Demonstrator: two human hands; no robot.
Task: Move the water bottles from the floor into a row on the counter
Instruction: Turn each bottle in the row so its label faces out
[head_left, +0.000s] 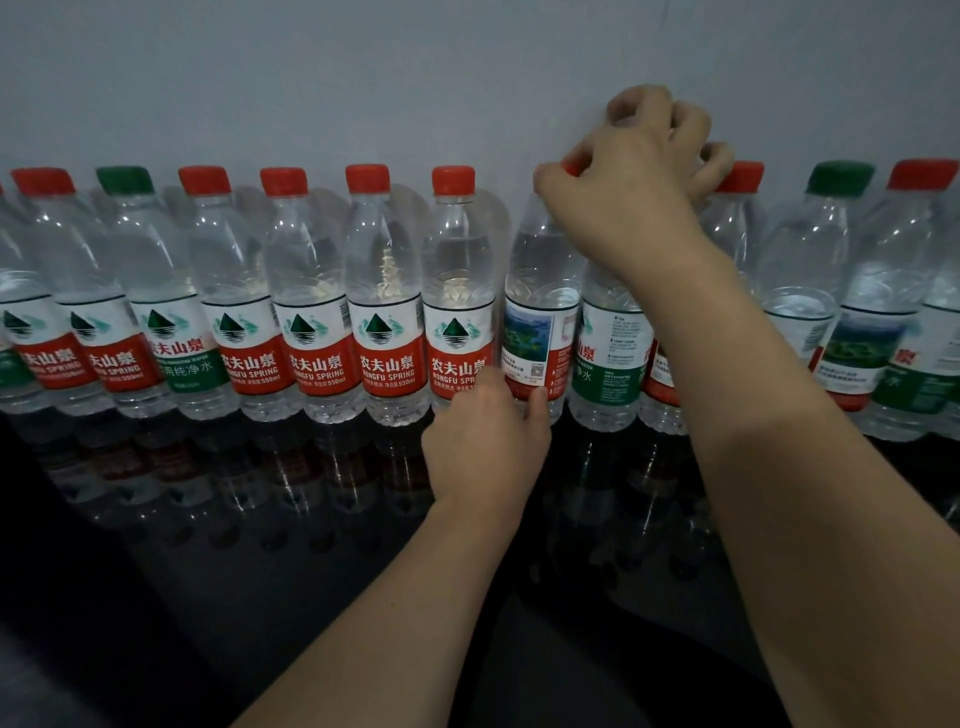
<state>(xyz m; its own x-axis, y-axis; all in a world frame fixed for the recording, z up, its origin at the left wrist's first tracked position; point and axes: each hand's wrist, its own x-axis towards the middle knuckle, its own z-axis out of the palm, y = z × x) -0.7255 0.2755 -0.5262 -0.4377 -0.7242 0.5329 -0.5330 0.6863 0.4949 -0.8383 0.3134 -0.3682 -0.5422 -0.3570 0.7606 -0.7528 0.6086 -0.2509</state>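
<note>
Glossy black counter (218, 519) runs along a plain grey wall (363, 78), mirroring a tight row of clear plastic water bottles (291, 291) w/ red or green caps. One red-capped bottle (540, 291), label turned so its picture side faces out, stands mid-row betw. both hands. Right hand (628, 176) curls over its cap from above, fingers bent round it; left hand (488, 441) pinches its base, thumb & fingers on the label. Ribbed, smooth-shouldered bodies, water inside.
</note>
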